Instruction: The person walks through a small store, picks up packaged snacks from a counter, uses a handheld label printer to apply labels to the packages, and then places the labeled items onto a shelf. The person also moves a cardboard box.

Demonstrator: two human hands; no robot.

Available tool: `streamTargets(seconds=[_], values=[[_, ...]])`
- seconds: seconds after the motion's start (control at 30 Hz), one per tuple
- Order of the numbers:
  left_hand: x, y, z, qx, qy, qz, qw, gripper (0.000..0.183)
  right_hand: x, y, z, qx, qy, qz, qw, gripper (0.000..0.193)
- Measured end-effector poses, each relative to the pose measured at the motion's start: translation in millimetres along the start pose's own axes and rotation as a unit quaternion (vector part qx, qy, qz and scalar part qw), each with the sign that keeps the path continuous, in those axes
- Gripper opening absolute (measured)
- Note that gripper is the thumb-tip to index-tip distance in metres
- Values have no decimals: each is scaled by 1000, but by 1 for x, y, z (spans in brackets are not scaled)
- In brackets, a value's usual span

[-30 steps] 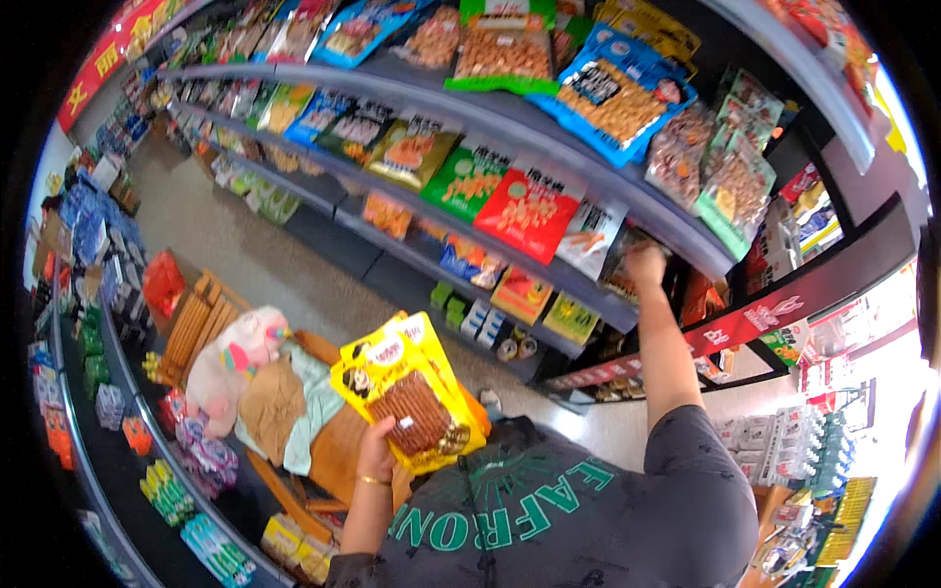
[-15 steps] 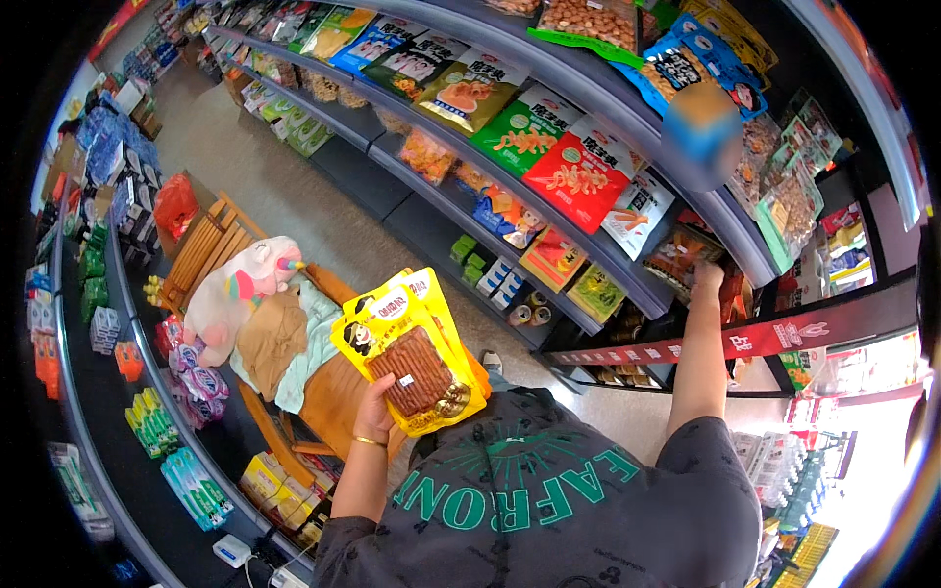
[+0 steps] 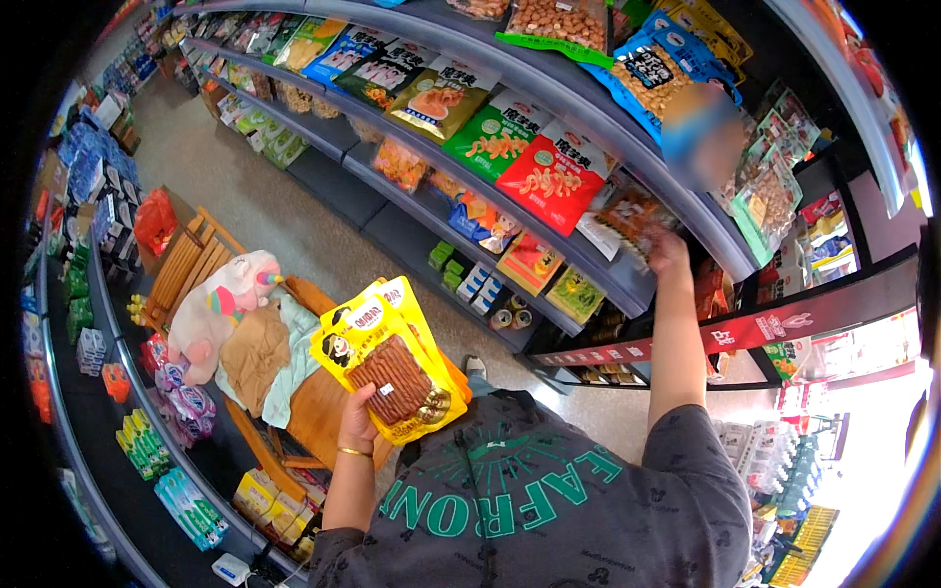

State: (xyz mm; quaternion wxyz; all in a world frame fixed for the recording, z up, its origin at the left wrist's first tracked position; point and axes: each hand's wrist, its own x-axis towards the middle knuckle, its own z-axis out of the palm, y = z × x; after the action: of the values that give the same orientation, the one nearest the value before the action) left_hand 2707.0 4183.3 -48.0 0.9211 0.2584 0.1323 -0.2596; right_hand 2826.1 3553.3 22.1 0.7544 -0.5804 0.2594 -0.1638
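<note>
My left hand (image 3: 360,419) is closed on a small stack of yellow snack packs (image 3: 438,356), held in front of my chest. Through the front pack's window show reddish-brown strips, like dried meat, with a small white label. At the right end of a middle shelf, my right hand (image 3: 668,252) grips a brown and orange snack bag (image 3: 627,218). That bag overlaps a white bag (image 3: 596,233), and its print is blurred. A red snack bag (image 3: 551,183) and a green one (image 3: 498,135) stand beside them in the row.
Bags of nuts (image 3: 564,24) fill the shelf above. Below sit small boxes and cans (image 3: 510,319). A wooden chair (image 3: 319,416) bears a plush unicorn (image 3: 218,304) and cloths. At the left runs another stocked shelf (image 3: 147,392); a red-fronted rack (image 3: 745,333) stands right.
My right hand has drawn the brown and orange bag up and left, in front of the white bag. My left hand keeps the yellow packs. The whole view has shifted slightly.
</note>
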Motion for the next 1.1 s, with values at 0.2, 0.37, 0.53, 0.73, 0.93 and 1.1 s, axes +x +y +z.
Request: streamTargets(seconds=[0.2,0.37,0.53,0.73,0.93,1.1], values=[[0,-3,-14,33,9,35,999,61,1,16,61,27,58,184,981,25],[-6,-8,-21,-26,37,25,999,54,-7,22,73,3,42,139,989,25],[-6,-3,-12,-32,43,16,998,52,-11,33,61,-55,-5,-1,998,26],[-6,1,-5,-19,37,16,999,52,-18,51,81,-172,36,-94,980,22],[-3,-2,-8,-10,30,7,999,53,-16,52,87,-248,156,-128,948,39],[-16,4,6,-15,40,4,999,49,-82,37,112,-474,237,-315,787,57]])
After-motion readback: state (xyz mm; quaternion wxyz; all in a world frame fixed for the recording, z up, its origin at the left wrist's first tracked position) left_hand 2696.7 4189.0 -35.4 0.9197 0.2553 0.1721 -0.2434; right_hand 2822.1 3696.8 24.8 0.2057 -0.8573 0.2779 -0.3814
